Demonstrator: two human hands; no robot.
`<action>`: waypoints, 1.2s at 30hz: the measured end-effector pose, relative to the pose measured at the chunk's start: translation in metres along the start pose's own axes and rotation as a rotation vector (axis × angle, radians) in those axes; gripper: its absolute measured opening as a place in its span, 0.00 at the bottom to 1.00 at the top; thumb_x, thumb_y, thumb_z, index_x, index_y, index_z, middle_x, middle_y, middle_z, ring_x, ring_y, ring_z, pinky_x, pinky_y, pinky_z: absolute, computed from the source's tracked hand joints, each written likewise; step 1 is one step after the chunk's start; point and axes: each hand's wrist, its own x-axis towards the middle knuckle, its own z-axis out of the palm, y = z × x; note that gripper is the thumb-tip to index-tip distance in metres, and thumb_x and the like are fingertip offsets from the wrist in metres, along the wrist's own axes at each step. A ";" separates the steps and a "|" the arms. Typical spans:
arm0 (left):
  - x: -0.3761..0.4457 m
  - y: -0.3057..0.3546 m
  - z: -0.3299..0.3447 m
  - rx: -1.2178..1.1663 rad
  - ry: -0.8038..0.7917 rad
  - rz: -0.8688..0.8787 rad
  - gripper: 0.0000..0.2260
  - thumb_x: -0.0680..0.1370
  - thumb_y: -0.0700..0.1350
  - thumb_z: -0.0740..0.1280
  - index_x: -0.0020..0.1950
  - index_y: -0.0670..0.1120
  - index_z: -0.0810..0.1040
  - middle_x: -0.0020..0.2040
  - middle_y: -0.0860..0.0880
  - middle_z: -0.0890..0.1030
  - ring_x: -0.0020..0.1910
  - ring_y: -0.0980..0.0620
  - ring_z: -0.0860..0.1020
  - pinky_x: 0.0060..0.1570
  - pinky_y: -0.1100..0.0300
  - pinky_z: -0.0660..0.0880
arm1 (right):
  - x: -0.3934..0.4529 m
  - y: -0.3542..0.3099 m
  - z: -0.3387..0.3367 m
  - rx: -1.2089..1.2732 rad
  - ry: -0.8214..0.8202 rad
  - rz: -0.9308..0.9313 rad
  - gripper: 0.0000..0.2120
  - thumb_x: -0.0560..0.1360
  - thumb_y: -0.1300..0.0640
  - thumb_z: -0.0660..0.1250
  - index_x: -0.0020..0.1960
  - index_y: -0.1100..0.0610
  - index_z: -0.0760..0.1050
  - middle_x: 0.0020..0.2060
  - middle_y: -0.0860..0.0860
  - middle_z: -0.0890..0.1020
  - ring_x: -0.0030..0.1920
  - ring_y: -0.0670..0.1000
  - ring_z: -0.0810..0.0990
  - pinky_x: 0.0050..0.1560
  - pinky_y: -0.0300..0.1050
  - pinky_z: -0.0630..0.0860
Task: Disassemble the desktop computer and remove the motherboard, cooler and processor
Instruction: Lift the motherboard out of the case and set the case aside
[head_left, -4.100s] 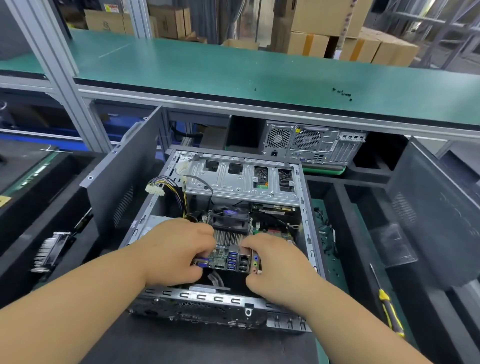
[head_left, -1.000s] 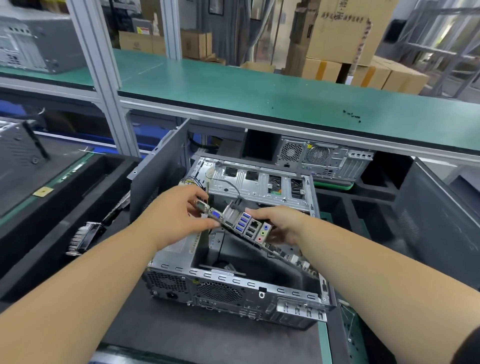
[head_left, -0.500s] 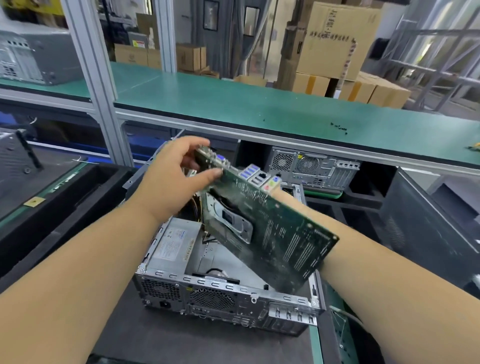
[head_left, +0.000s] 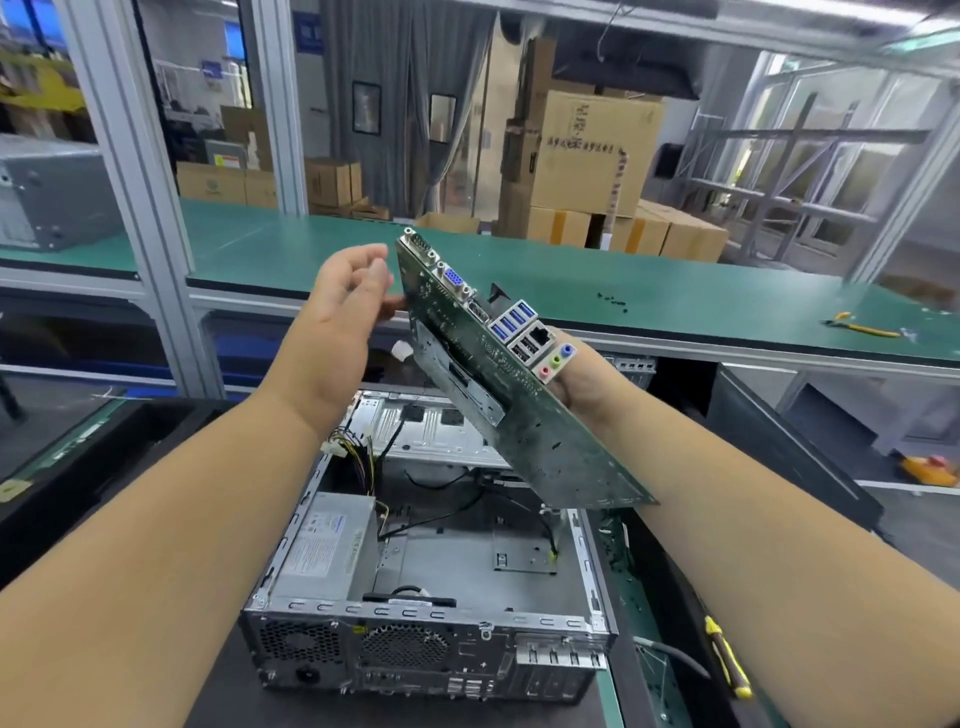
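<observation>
A person holds a motherboard (head_left: 519, 400) tilted in the air above an open case (head_left: 431, 587), its solder side facing the camera and its port block uppermost. The right hand (head_left: 582, 384), at 3 o'clock of the board, grips it from behind near the audio jacks. The left hand (head_left: 343, 312), at 9 o'clock, has relaxed, spread fingers, fingertips at the board's edge. A power supply (head_left: 327, 551) sits inside the case at 7 o'clock. A screwdriver (head_left: 727, 660) lies at 4 o'clock beside the case, behind which runs a green desk (head_left: 675, 301).
</observation>
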 end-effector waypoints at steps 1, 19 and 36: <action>0.003 0.000 0.003 -0.024 0.033 -0.072 0.11 0.79 0.59 0.59 0.56 0.57 0.75 0.51 0.52 0.78 0.53 0.52 0.82 0.62 0.53 0.73 | -0.001 0.000 -0.001 0.012 0.044 0.000 0.17 0.81 0.51 0.62 0.36 0.52 0.82 0.27 0.46 0.82 0.26 0.41 0.77 0.29 0.31 0.75; -0.022 -0.013 0.119 -0.326 -0.474 -0.733 0.31 0.77 0.67 0.55 0.59 0.40 0.72 0.43 0.44 0.84 0.37 0.49 0.84 0.37 0.58 0.80 | -0.078 0.012 -0.130 -0.279 0.057 -0.009 0.15 0.66 0.47 0.75 0.53 0.43 0.82 0.47 0.44 0.86 0.47 0.45 0.85 0.42 0.35 0.78; -0.072 -0.104 0.223 0.312 -0.550 -0.648 0.14 0.81 0.58 0.59 0.59 0.52 0.76 0.54 0.53 0.80 0.51 0.56 0.79 0.48 0.58 0.73 | -0.148 0.146 -0.262 -0.916 -0.162 0.249 0.47 0.64 0.42 0.80 0.75 0.47 0.60 0.72 0.44 0.65 0.70 0.43 0.66 0.73 0.42 0.62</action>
